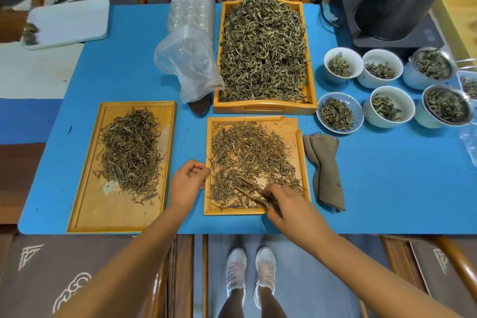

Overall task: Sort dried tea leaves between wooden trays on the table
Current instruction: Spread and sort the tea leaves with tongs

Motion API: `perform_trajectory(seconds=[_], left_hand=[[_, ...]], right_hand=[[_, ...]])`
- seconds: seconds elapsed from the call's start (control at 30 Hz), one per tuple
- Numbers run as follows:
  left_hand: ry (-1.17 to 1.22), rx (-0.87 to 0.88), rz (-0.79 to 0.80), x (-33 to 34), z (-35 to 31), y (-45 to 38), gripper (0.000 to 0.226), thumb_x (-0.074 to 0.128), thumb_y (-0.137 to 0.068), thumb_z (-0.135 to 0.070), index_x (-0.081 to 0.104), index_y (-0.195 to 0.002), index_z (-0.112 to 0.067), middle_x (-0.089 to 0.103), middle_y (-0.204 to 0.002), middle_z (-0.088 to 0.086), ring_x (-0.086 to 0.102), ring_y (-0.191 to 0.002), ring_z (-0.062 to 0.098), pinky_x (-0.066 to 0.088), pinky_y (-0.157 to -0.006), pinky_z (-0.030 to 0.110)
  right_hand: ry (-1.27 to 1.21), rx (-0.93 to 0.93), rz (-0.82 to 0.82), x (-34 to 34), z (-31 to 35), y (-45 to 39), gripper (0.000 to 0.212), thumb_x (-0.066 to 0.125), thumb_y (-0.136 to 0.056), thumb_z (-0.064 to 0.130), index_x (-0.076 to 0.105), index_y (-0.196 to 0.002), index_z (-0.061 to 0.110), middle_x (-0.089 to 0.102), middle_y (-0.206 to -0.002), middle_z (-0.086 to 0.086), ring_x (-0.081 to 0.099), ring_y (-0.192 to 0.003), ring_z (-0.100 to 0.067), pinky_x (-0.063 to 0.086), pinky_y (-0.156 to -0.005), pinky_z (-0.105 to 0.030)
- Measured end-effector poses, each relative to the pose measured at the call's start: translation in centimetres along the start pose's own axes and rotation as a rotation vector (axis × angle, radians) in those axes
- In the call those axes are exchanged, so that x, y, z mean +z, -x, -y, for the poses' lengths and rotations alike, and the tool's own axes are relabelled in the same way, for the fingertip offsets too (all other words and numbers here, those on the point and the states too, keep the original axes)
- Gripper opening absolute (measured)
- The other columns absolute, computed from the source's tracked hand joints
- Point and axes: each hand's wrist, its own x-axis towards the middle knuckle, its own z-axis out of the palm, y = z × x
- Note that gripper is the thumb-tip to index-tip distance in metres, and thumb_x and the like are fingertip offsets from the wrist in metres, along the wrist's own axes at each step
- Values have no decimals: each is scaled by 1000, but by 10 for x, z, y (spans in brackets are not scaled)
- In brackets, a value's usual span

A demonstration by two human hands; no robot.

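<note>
Blue table [387,175] bearing three wooden trays; relative to the deep tray [265,107]: bowls [338,113] right, plastic bag [188,64] left, possibly cloth [325,170] below-right.

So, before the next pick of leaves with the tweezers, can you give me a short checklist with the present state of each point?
1. Right hand grips the tweezers: ok.
2. Tweezer tips rest among the leaves in the small tray: ok.
3. A leaf is caught between the tips: cannot tell.
4. Left hand steadies the small tray at its left edge: ok.
5. Left tray has bare wood for more leaves: ok.
6. Folded cloth lies apart from the small tray: ok.
</note>
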Motion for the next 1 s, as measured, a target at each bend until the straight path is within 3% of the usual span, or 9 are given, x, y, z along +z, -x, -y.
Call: perform_trajectory(seconds=[0.27,0.53,0.77,1.0], left_hand=[[0,1,3,-1,1,0,13,63,-86,-11,58,-75,-12,51,-66,6,50,-62,15,47,-58,20],[1,10,13,-1,1,2,16,62,-87,-13,56,-72,-16,50,-66,3,49,-62,14,45,-56,17],[10,3,5,0,-1,2,15,62,-87,-11,56,-73,-14,48,-65,3,48,-61,13,45,-55,16],[8,8,2,0,-2,3,15,62,-87,-10,57,-73,-13,49,-65,4,47,-62,16,46,-59,22]], right_hand=[[-29,45,-18,-2,-12,12,33,47,-91,25,44,-124,21,55,-111,-3,54,-99,-21,45,-76,-32],[-79,132,-109,-22,-21,-5,33,50,-90,25,46,-123,20,57,-102,-7,57,-88,-24,39,-63,-30],[-42,196,-112,-22,-29,-25,33,50,-91,25,45,-122,18,57,-107,-7,58,-91,-26,32,-62,-27],[-17,192,-82,-26,-36,-23,35,50,-91,27,45,-124,18,57,-105,-8,58,-90,-28,34,-62,-28]])
